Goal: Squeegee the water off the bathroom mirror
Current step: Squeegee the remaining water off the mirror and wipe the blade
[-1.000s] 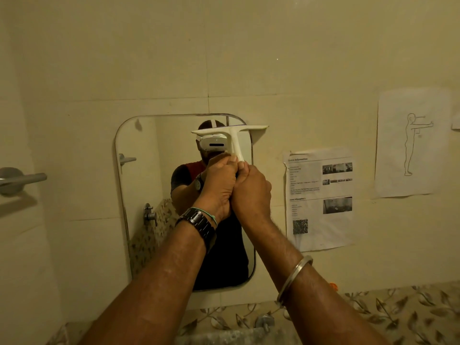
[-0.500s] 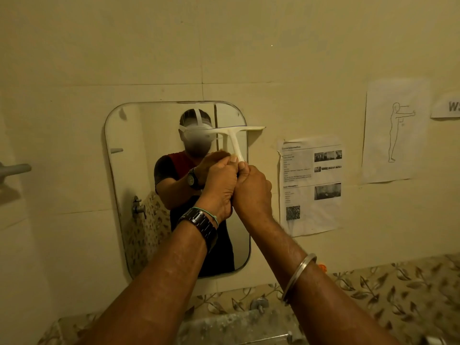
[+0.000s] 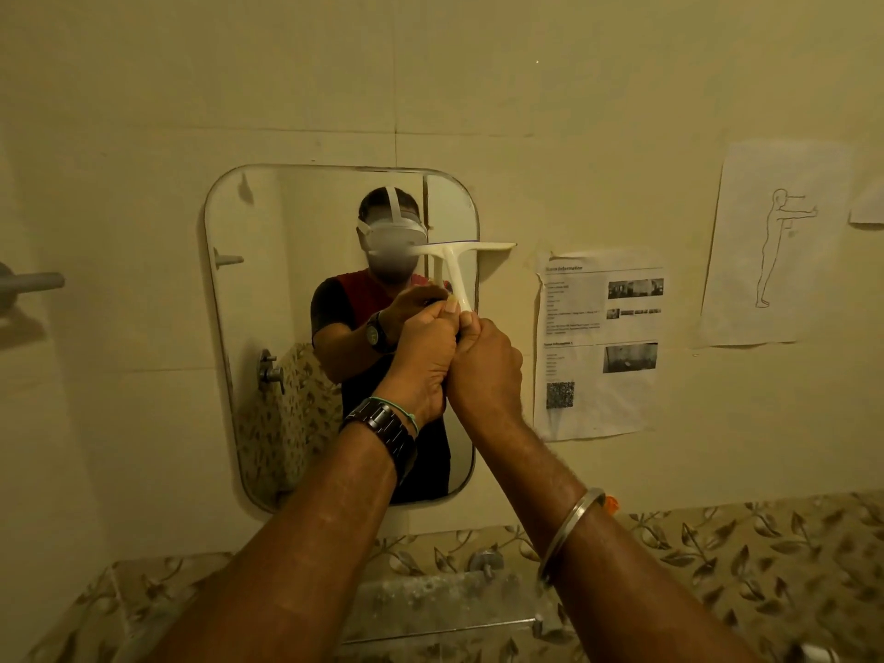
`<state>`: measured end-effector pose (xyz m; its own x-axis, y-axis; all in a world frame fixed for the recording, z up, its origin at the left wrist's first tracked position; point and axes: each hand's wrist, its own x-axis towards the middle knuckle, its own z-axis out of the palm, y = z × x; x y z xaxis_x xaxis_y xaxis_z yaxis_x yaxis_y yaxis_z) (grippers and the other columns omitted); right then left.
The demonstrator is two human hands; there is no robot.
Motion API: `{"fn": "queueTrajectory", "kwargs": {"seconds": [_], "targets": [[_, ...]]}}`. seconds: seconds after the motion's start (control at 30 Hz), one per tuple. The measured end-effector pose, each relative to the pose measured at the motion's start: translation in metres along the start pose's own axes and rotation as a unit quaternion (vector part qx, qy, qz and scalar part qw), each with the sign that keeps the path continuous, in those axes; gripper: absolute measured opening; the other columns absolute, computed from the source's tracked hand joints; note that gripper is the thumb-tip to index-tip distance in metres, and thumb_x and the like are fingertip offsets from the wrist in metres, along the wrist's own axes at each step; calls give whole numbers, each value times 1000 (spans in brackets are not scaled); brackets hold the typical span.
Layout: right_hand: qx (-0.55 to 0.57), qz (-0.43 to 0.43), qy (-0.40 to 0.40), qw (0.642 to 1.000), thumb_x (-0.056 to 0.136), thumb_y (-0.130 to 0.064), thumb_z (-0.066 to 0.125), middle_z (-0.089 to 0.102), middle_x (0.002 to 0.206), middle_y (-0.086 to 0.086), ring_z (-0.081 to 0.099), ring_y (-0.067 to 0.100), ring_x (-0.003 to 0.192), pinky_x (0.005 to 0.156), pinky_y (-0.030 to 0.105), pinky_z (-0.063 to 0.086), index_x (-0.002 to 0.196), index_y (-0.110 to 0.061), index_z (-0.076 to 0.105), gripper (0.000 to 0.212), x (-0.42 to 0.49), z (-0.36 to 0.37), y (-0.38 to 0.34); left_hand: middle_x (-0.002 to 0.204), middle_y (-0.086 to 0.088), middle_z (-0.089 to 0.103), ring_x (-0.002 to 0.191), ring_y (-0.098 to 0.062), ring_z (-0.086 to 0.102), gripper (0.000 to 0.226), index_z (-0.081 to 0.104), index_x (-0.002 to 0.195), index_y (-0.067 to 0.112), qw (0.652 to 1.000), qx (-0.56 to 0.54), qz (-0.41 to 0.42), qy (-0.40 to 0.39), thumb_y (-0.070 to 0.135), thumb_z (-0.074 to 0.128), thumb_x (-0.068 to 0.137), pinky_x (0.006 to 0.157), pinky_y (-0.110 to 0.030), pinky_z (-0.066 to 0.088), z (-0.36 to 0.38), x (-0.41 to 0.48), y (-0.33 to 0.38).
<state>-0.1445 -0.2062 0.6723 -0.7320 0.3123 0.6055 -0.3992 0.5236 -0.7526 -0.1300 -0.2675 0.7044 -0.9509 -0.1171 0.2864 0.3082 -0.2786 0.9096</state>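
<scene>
A rounded rectangular mirror (image 3: 268, 299) hangs on the beige tiled wall. A white squeegee (image 3: 453, 275) lies with its blade horizontal against the mirror's right side, about a third of the way down, its right end past the mirror's edge. My left hand (image 3: 423, 356), with a dark watch on the wrist, and my right hand (image 3: 485, 366), with a metal bangle further down the arm, are both wrapped around the handle's lower end. The mirror reflects a person in a headset.
Two printed paper sheets (image 3: 600, 342) (image 3: 770, 241) are taped to the wall right of the mirror. A grey bar (image 3: 31, 282) juts from the left wall. Below are leaf-patterned tiles (image 3: 717, 557) and a tap (image 3: 485, 562) over a basin.
The squeegee blade has slid down the mirror from near its top edge, both hands moving with it. My view has tilted down, showing more of the basin area.
</scene>
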Motion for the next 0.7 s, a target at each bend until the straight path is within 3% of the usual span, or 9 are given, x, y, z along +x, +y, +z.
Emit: {"fn": "queueTrajectory", "kwargs": {"seconds": [0.3,0.47,0.7], "targets": [[7,21,-21,1000,111,-46,29,50,75,-17,49,0,66,55,15,30,117,-18,65,47,-18,6,16,100,-8,72,95,-16,69,28,72,107,11,1000,-9,-18,10,27,50,109,79,-26,57,-7,-11,-19],[-7,27,-25,999,111,-46,28,47,73,-19,47,-1,65,54,13,27,118,-19,65,47,-28,6,22,102,-7,73,96,-15,70,28,72,116,10,999,-29,-34,14,27,51,108,77,-25,57,-10,-18,-27],[-10,37,-31,999,111,-44,29,50,74,-17,49,0,64,53,15,30,117,-17,66,46,-42,8,33,103,-6,73,93,-13,70,30,70,122,11,999,-29,-43,17,28,50,108,63,-17,58,-17,-28,-43]]}}
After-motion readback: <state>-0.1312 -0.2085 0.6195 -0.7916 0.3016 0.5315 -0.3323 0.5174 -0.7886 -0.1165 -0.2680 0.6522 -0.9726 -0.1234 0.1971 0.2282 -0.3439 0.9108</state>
